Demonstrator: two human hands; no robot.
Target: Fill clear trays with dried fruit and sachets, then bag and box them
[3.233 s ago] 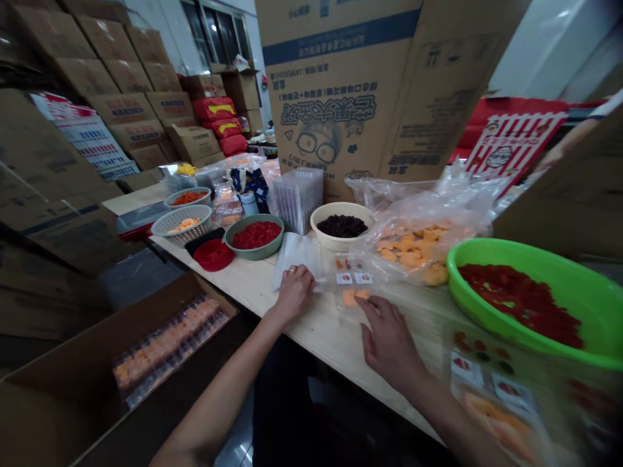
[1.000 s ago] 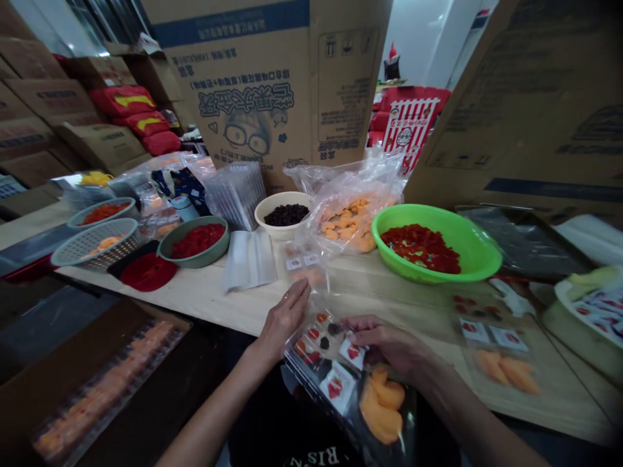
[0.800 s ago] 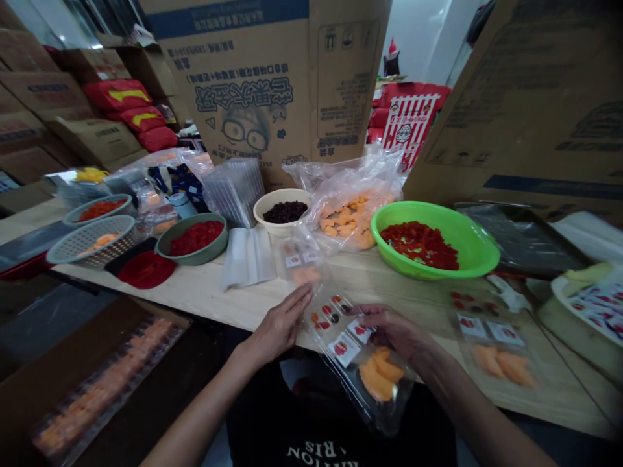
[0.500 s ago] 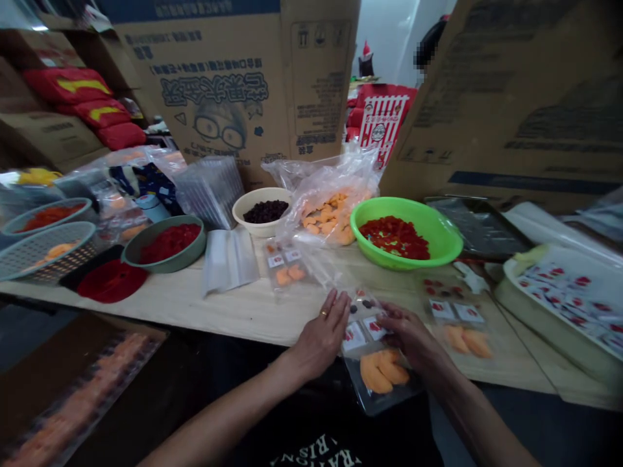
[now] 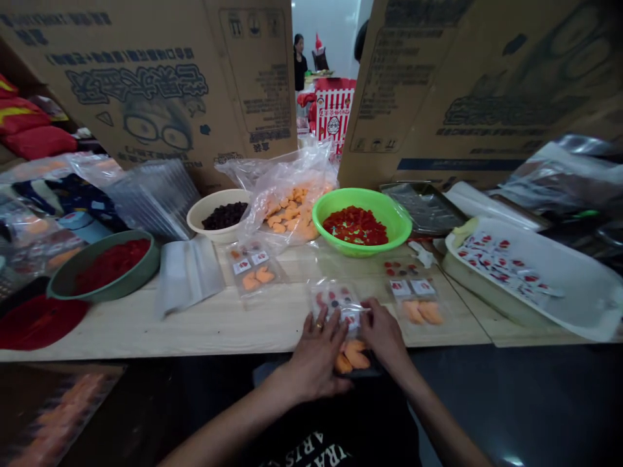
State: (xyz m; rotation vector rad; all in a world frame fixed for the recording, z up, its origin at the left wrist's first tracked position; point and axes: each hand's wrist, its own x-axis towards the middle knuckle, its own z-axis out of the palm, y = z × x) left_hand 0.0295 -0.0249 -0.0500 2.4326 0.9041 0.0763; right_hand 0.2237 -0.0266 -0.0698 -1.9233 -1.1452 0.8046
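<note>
The left hand [image 5: 316, 360] and right hand [image 5: 382, 334] grip a clear plastic packet [image 5: 341, 311] at the near edge of the wooden table [image 5: 233, 331], their fingers bent over it from either side. Orange pieces [image 5: 351, 355] lie in its near end, and small dark and red pieces show beyond them, partly behind the fingers.

Just right of the right hand lies a second filled packet [image 5: 413, 301]. Left of the hands, further along the table, lies a third [image 5: 253, 272], and beside it a stack of flat clear bags [image 5: 187, 275].

Ahead of the hands, a green plastic basin [image 5: 363, 248] holds red pieces. A plastic bag [image 5: 292, 207] of orange pieces sits left of it, then a cream bowl [image 5: 195, 220] of dark pieces. Further left, a grey-green bowl [image 5: 107, 292] holds red pieces. Right of the hands, a white tray [image 5: 487, 305] holds many small red-printed labels.
</note>
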